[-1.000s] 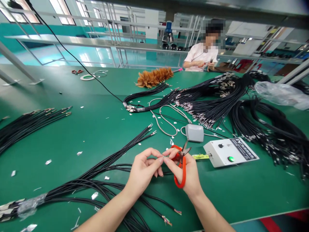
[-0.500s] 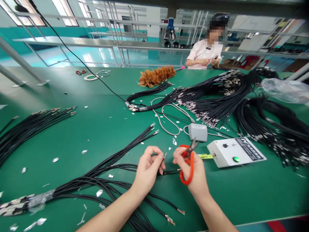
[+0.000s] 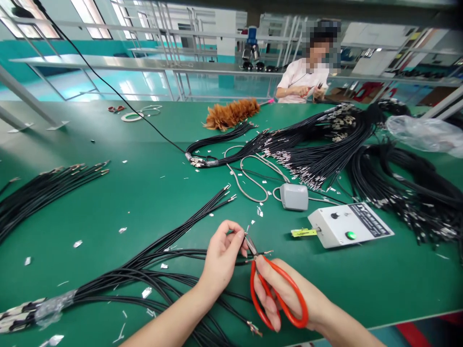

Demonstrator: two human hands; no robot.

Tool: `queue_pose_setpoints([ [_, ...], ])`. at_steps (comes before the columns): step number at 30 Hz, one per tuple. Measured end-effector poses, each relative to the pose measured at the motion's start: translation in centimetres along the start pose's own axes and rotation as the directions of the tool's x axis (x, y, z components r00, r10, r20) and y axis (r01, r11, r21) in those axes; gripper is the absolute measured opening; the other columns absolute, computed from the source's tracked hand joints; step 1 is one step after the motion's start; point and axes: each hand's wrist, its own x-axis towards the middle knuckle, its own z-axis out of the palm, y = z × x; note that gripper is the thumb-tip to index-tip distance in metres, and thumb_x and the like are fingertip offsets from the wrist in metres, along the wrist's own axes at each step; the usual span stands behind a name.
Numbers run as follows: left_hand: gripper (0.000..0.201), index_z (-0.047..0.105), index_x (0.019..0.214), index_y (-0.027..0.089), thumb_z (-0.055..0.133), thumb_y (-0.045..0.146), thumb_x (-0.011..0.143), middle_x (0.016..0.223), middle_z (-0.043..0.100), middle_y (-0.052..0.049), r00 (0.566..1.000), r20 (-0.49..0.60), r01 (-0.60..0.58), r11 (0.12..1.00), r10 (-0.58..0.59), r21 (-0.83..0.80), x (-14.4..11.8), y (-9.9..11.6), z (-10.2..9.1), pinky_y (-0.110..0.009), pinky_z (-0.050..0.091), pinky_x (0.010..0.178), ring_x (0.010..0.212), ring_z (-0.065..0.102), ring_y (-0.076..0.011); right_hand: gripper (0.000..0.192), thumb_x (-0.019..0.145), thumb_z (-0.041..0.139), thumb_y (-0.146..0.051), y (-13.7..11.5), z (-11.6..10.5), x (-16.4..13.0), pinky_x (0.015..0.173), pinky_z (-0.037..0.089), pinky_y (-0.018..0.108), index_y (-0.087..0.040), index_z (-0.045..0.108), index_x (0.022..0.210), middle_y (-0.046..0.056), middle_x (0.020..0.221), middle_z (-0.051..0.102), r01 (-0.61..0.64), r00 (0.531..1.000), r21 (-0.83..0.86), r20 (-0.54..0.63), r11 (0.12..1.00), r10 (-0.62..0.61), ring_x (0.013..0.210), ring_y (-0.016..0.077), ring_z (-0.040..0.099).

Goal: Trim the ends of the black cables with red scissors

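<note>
My left hand (image 3: 226, 253) pinches the end of a thin black cable, whose bare tip (image 3: 248, 229) pokes up past the fingertips. My right hand (image 3: 285, 294) grips a pair of red-handled scissors (image 3: 298, 299). Their blades (image 3: 251, 246) point up and left, right at the cable end by my left fingers; whether they touch it I cannot tell. Beneath both hands fans a bundle of black cables (image 3: 144, 262), held together by clear wrap (image 3: 56, 306) at lower left. Some of its ends show coloured wires (image 3: 254, 328).
A white control box (image 3: 356, 224) with a lit green button and yellow tip lies at right, a grey adapter block (image 3: 294, 196) behind it. Cable piles (image 3: 307, 149) cover the back right; another bundle (image 3: 47, 193) lies left. A feather duster (image 3: 231, 114) and a co-worker (image 3: 304, 79) are beyond.
My right hand has moved down and left and turned the scissors, bringing their blades from pointing upward to beside my left fingertips. My left hand keeps its pinch on the cable.
</note>
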Motion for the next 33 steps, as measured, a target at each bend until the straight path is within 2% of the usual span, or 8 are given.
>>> queue_pose_setpoints([
  [7,0.022,0.050,0.081,0.019,0.064,0.036,0.084,0.060,0.060,0.004,1.000,0.022,-0.007,1.000,0.008,-0.025,-0.1,0.2,0.0,-0.023,0.044,0.058,0.055,0.053,-0.0111,0.067,0.080,0.043,-0.077,0.0,-0.1,0.2,0.034,0.031,0.018,-0.017,0.050,0.051,-0.005,0.034,0.042,0.014,0.999,0.005,-0.038,1.000,-0.013,0.026,0.0064,0.039],
  [13,0.017,0.049,0.083,0.020,0.061,0.032,0.087,0.059,0.058,0.005,0.998,-0.011,-0.065,0.997,0.064,-0.049,-0.4,-0.2,0.0,-0.022,0.045,0.055,0.053,0.052,-0.0105,0.068,0.078,0.045,-0.079,-0.3,0.7,0.4,0.033,0.028,0.018,-0.017,0.048,0.049,-0.006,0.032,0.039,0.013,0.998,0.049,-0.061,0.999,-0.010,0.025,0.0056,0.035],
  [18,0.014,0.050,0.083,0.020,0.061,0.027,0.087,0.072,0.054,0.004,0.983,-0.052,-0.176,0.983,0.174,-0.043,-0.5,-0.7,0.2,-0.022,0.045,0.051,0.056,0.054,-0.0095,0.067,0.076,0.048,-0.079,-0.1,1.3,0.4,0.032,0.029,0.017,-0.017,0.048,0.051,-0.007,0.033,0.039,0.016,0.997,0.119,-0.076,0.993,-0.007,0.026,0.0056,0.036],
  [23,0.012,0.050,0.082,0.020,0.060,0.026,0.087,0.079,0.050,0.003,0.979,-0.058,-0.199,0.979,0.196,-0.045,-0.5,-0.7,0.2,-0.021,0.045,0.050,0.057,0.054,-0.0088,0.067,0.075,0.049,-0.079,0.0,1.6,0.4,0.033,0.029,0.018,-0.017,0.048,0.051,-0.007,0.034,0.039,0.024,0.997,0.139,-0.080,0.990,-0.013,0.026,0.0051,0.036],
  [29,0.010,0.052,0.083,0.020,0.059,0.025,0.088,0.083,0.048,0.002,0.969,-0.066,-0.239,0.971,0.238,-0.003,-0.7,-0.8,0.3,-0.021,0.046,0.050,0.058,0.054,-0.0092,0.067,0.072,0.052,-0.081,0.0,2.0,0.2,0.034,0.031,0.018,-0.017,0.047,0.052,-0.008,0.035,0.039,0.012,0.996,0.193,-0.088,0.981,0.005,0.027,0.0044,0.035],
  [33,0.009,0.054,0.082,0.020,0.055,0.024,0.090,0.085,0.047,0.001,0.961,-0.069,-0.261,0.961,0.268,0.096,-0.8,-1.0,0.3,-0.021,0.046,0.052,0.061,0.052,-0.0099,0.068,0.070,0.050,-0.084,0.0,2.2,0.4,0.034,0.031,0.018,-0.017,0.047,0.053,-0.008,0.034,0.038,0.023,0.992,0.170,-0.125,0.985,-0.001,0.027,0.0050,0.037],
])
